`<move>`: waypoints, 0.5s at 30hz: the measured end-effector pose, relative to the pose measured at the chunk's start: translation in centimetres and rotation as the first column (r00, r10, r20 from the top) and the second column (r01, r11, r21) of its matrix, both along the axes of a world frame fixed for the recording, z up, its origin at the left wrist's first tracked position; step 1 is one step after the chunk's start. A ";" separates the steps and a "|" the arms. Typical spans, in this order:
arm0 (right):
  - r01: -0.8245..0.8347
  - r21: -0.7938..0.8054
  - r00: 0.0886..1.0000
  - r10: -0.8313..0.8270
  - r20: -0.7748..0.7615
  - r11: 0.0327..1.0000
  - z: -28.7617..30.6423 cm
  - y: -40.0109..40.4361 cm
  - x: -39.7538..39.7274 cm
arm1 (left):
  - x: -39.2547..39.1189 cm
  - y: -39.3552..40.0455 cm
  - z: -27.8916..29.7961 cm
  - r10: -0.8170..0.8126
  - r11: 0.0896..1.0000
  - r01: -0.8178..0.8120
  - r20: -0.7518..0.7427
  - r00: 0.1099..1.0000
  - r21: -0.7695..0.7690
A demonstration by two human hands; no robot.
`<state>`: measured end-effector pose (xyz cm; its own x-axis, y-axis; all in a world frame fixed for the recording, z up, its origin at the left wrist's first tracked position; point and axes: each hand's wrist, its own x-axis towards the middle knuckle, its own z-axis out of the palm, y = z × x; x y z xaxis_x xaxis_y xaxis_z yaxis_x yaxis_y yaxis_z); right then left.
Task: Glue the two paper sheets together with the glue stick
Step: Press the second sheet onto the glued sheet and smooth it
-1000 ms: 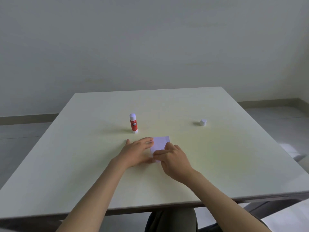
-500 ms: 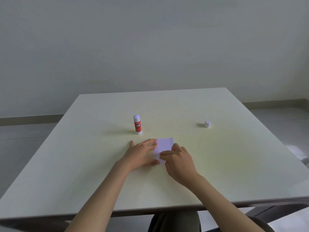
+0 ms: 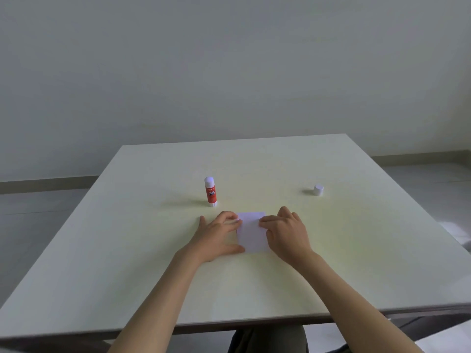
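Note:
A small white paper sheet (image 3: 252, 233) lies flat on the pale table (image 3: 127, 250); only one sheet face shows, and I cannot tell a second one beneath it. My left hand (image 3: 216, 238) rests on the paper's left edge, fingers and thumb touching it. My right hand (image 3: 286, 233) lies on its right edge, forefinger pressing the top. A red glue stick (image 3: 211, 191) with a white uncapped top stands upright just behind my left hand. Its white cap (image 3: 318, 190) sits apart at the right.
The table's near edge (image 3: 254, 319) runs just above my lap. A grey wall and floor lie beyond the far edge.
My right hand has slid from the paper's near left part across to its right edge, uncovering most of the sheet. The left hand stays at the left edge. The view shifted slightly.

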<state>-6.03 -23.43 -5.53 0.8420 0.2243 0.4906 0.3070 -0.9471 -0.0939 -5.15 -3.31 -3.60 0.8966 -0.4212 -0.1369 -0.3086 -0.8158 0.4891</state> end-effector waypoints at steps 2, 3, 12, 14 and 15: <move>0.010 0.010 1.000 -0.009 -0.024 1.000 0.1 -0.1 1.0 | 0.0 0.0 0.0 0.000 1.000 0.000 -0.002 1.000 -0.007; 0.014 0.016 0.999 -0.013 -0.036 1.000 0.0 -0.2 1.4 | 0.0 0.0 0.0 -0.001 1.000 0.001 -0.003 1.000 -0.007; 0.006 0.069 0.983 0.007 -0.183 0.998 0.2 -0.6 1.9 | -0.4 0.1 -0.2 0.015 0.999 -0.014 0.033 0.999 -0.040; 0.009 0.082 0.972 0.010 -0.236 0.997 0.2 -0.7 1.7 | -0.6 0.1 -0.3 0.035 0.997 -0.033 0.029 0.999 -0.072; 0.015 0.103 0.966 0.012 -0.259 0.995 0.1 -0.7 1.6 | -0.7 0.0 -0.3 0.046 0.995 -0.044 0.020 0.999 -0.093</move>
